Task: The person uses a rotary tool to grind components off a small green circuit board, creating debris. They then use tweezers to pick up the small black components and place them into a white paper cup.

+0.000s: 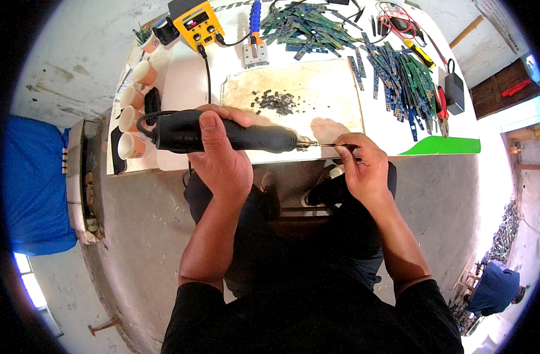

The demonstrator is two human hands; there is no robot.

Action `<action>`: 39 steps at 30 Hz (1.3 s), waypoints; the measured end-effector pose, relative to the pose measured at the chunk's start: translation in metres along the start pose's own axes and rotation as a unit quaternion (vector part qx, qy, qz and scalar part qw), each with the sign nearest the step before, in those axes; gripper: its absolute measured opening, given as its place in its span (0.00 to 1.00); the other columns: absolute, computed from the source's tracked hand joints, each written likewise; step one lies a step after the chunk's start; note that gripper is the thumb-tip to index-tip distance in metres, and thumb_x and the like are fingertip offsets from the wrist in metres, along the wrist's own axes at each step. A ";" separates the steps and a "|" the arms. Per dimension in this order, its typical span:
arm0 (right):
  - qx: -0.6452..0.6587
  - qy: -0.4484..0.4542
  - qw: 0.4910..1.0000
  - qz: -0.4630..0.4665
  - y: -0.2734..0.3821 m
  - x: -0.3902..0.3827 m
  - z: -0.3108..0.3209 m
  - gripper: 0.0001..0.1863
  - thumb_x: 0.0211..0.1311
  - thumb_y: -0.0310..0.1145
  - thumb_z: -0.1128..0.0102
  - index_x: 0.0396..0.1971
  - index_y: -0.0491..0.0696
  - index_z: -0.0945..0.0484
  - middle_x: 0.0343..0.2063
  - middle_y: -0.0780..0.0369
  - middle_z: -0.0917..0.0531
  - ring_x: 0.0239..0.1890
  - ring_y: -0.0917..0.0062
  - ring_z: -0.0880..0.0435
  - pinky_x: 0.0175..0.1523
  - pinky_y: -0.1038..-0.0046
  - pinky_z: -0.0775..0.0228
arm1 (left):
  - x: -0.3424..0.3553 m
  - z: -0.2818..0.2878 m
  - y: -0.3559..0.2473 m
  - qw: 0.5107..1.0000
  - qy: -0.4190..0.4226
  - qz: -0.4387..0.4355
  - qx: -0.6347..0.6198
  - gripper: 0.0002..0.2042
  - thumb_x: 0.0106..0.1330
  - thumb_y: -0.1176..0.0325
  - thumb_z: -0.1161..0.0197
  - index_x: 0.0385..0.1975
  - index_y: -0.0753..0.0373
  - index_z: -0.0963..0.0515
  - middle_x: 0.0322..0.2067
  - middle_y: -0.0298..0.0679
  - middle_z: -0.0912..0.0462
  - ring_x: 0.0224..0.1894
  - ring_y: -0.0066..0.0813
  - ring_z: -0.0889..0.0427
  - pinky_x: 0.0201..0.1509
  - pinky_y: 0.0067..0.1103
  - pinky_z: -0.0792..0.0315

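Observation:
My left hand (pixel 221 159) is closed around a black hot air gun (pixel 261 138), held level above the table's near edge with its metal nozzle facing right. A pair of slim dark tweezers (pixel 349 146) is pinched in my right hand (pixel 367 174), the tips pointing left close to the nozzle. Whether anything sits between the tips is too small to tell. Just beyond my hands, a loose heap of small black chips (pixel 276 102) lies on a pale, stained board (pixel 335 76).
Piles of green circuit board strips (pixel 308 29) and blue ones (pixel 394 79) lie at the back and right. A yellow control station (pixel 197 23) stands back left, its cable hanging forward. Paper cups (pixel 131 146) line the left edge. Red-handled pliers (pixel 442 109) lie right. Another person (pixel 494 287) is far right.

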State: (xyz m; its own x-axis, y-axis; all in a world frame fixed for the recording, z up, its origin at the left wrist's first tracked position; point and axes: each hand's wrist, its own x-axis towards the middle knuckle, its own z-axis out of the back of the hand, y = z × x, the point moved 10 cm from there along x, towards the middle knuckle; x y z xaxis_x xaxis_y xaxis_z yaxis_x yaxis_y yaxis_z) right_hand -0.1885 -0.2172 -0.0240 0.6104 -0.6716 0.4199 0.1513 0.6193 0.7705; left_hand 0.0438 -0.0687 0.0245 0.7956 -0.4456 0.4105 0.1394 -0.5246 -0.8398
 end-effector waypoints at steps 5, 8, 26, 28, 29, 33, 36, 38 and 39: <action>-0.003 0.000 1.000 -0.004 0.000 0.000 0.000 0.06 0.69 0.19 0.32 0.43 0.43 0.16 0.38 0.53 0.12 0.36 0.62 0.10 0.40 0.68 0.19 | -0.001 0.001 0.002 1.000 -0.004 0.005 -0.002 0.21 0.85 0.44 0.44 0.45 0.60 0.27 0.32 0.39 0.18 0.38 0.26 0.20 0.51 0.24 0.28; -0.009 0.000 1.000 0.003 0.002 0.001 -0.001 0.06 0.69 0.19 0.32 0.43 0.43 0.16 0.38 0.53 0.12 0.36 0.63 0.10 0.40 0.69 0.19 | -0.001 0.002 0.001 1.000 -0.008 0.003 0.001 0.22 0.85 0.44 0.44 0.45 0.60 0.27 0.32 0.39 0.18 0.38 0.26 0.20 0.51 0.24 0.28; -0.004 0.000 1.000 -0.015 -0.002 0.000 -0.001 0.06 0.70 0.19 0.32 0.43 0.43 0.17 0.38 0.54 0.11 0.36 0.66 0.10 0.41 0.71 0.19 | -0.001 0.001 -0.001 1.000 -0.012 0.007 0.005 0.22 0.84 0.44 0.42 0.45 0.60 0.27 0.32 0.38 0.19 0.38 0.26 0.19 0.51 0.25 0.27; -0.012 0.007 1.000 -0.024 -0.001 0.000 -0.001 0.05 0.71 0.18 0.34 0.43 0.41 0.16 0.39 0.56 0.10 0.37 0.72 0.11 0.44 0.74 0.20 | 0.000 0.000 -0.001 1.000 -0.012 0.005 0.003 0.22 0.84 0.43 0.42 0.45 0.60 0.27 0.32 0.38 0.19 0.38 0.26 0.20 0.50 0.25 0.27; -0.013 0.006 1.000 -0.022 -0.002 0.000 -0.002 0.05 0.71 0.19 0.34 0.43 0.41 0.16 0.39 0.56 0.10 0.37 0.72 0.11 0.44 0.74 0.20 | 0.000 0.000 -0.001 1.000 -0.013 0.003 0.002 0.22 0.84 0.43 0.42 0.45 0.60 0.27 0.31 0.39 0.19 0.37 0.26 0.20 0.50 0.24 0.27; -0.015 0.005 1.000 -0.021 -0.002 0.000 -0.001 0.05 0.71 0.19 0.34 0.43 0.41 0.16 0.39 0.56 0.10 0.37 0.71 0.10 0.45 0.73 0.20 | 0.000 0.001 0.001 1.000 -0.015 0.010 -0.002 0.22 0.84 0.43 0.43 0.45 0.60 0.27 0.31 0.39 0.18 0.37 0.26 0.20 0.49 0.23 0.27; -0.012 0.002 1.000 -0.025 -0.001 0.000 -0.001 0.05 0.71 0.19 0.33 0.43 0.42 0.16 0.39 0.56 0.10 0.36 0.71 0.11 0.44 0.73 0.20 | 0.000 0.001 0.000 1.000 -0.013 0.009 -0.002 0.22 0.84 0.43 0.43 0.45 0.60 0.27 0.31 0.39 0.18 0.38 0.26 0.20 0.49 0.23 0.27; -0.012 0.001 1.000 -0.022 0.000 0.001 -0.001 0.05 0.71 0.19 0.33 0.43 0.42 0.16 0.39 0.56 0.10 0.36 0.71 0.11 0.44 0.73 0.20 | 0.001 0.001 0.000 1.000 -0.011 0.009 -0.002 0.23 0.83 0.43 0.42 0.45 0.60 0.27 0.31 0.39 0.18 0.38 0.26 0.19 0.49 0.23 0.27; -0.013 0.002 1.000 -0.019 -0.001 0.001 -0.001 0.05 0.71 0.19 0.33 0.43 0.42 0.16 0.39 0.56 0.10 0.36 0.72 0.11 0.44 0.73 0.20 | 0.000 0.001 0.000 1.000 -0.011 0.008 -0.001 0.23 0.83 0.43 0.42 0.45 0.60 0.27 0.31 0.39 0.18 0.38 0.26 0.19 0.49 0.23 0.27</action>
State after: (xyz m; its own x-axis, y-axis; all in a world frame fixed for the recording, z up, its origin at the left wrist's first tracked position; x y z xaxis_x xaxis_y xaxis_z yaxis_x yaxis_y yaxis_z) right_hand -0.1872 -0.2176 -0.0249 0.6074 -0.6925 0.3891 0.1944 0.6046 0.7724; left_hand 0.0449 -0.0679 0.0243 0.8110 -0.4370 0.3891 0.1257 -0.5193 -0.8453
